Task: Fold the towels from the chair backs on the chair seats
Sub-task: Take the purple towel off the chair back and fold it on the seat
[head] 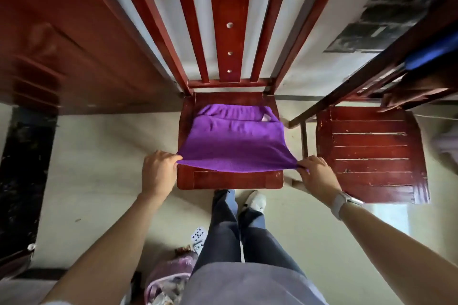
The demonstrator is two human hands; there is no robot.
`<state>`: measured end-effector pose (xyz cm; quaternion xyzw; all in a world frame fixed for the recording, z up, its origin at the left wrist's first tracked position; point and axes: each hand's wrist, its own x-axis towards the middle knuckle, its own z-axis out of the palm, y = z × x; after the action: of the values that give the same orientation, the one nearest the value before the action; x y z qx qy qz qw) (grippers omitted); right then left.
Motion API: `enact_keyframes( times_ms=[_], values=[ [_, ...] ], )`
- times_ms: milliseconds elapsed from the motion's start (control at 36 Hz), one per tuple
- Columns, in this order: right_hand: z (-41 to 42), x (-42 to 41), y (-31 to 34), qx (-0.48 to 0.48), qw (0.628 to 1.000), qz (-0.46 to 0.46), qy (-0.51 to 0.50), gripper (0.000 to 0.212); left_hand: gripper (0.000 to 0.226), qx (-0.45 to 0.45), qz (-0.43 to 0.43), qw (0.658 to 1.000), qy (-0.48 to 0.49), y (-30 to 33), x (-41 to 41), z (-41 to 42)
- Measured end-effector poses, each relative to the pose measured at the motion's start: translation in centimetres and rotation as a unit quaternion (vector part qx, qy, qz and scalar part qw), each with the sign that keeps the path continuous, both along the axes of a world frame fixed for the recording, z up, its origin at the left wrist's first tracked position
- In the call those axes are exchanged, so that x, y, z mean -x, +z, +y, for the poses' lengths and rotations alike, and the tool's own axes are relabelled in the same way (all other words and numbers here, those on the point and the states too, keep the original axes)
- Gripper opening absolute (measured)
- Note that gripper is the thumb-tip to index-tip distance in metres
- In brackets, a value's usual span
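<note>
A purple towel (233,141) lies spread on the seat (230,181) of a red-brown wooden chair straight ahead, with a folded layer at the far end. My left hand (158,171) pinches the towel's near left corner. My right hand (316,173), with a watch on its wrist, pinches the near right corner. The near edge is stretched between both hands just above the seat front. The slatted chair back (230,32) rises bare behind the towel.
A second wooden chair (371,153) with a bare slatted seat stands to the right; something blue (433,52) hangs on its back. A wooden cabinet (62,39) is on the left. Playing cards (198,235) and a bag (168,277) lie on the floor by my legs.
</note>
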<state>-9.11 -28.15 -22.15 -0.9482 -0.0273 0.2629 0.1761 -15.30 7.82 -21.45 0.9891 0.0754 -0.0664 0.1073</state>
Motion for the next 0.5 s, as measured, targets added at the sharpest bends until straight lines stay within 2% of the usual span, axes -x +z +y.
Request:
enact_keyframes(
  times_ms=[167,278,361,500],
  values=[
    [-1.1,4.0,-6.4,0.042,0.988,0.139,0.052,0.027,0.023,0.017,0.156,0.988,0.005,-6.9,4.2,-1.7],
    [-1.4,5.4,-9.1,0.072,0.977,0.192,0.057,0.03,0.027,0.026,0.208,0.977,0.041,-10.1,5.5,-2.5],
    [-1.0,5.1,-10.8,0.073,0.976,0.2,0.053,0.031,0.026,0.034,0.207,0.977,0.044,-12.0,4.9,-2.8],
    [0.6,3.0,-13.3,0.013,0.982,0.182,0.041,0.031,0.024,0.066,0.175,0.982,0.027,-14.5,1.9,-2.8]
  ],
)
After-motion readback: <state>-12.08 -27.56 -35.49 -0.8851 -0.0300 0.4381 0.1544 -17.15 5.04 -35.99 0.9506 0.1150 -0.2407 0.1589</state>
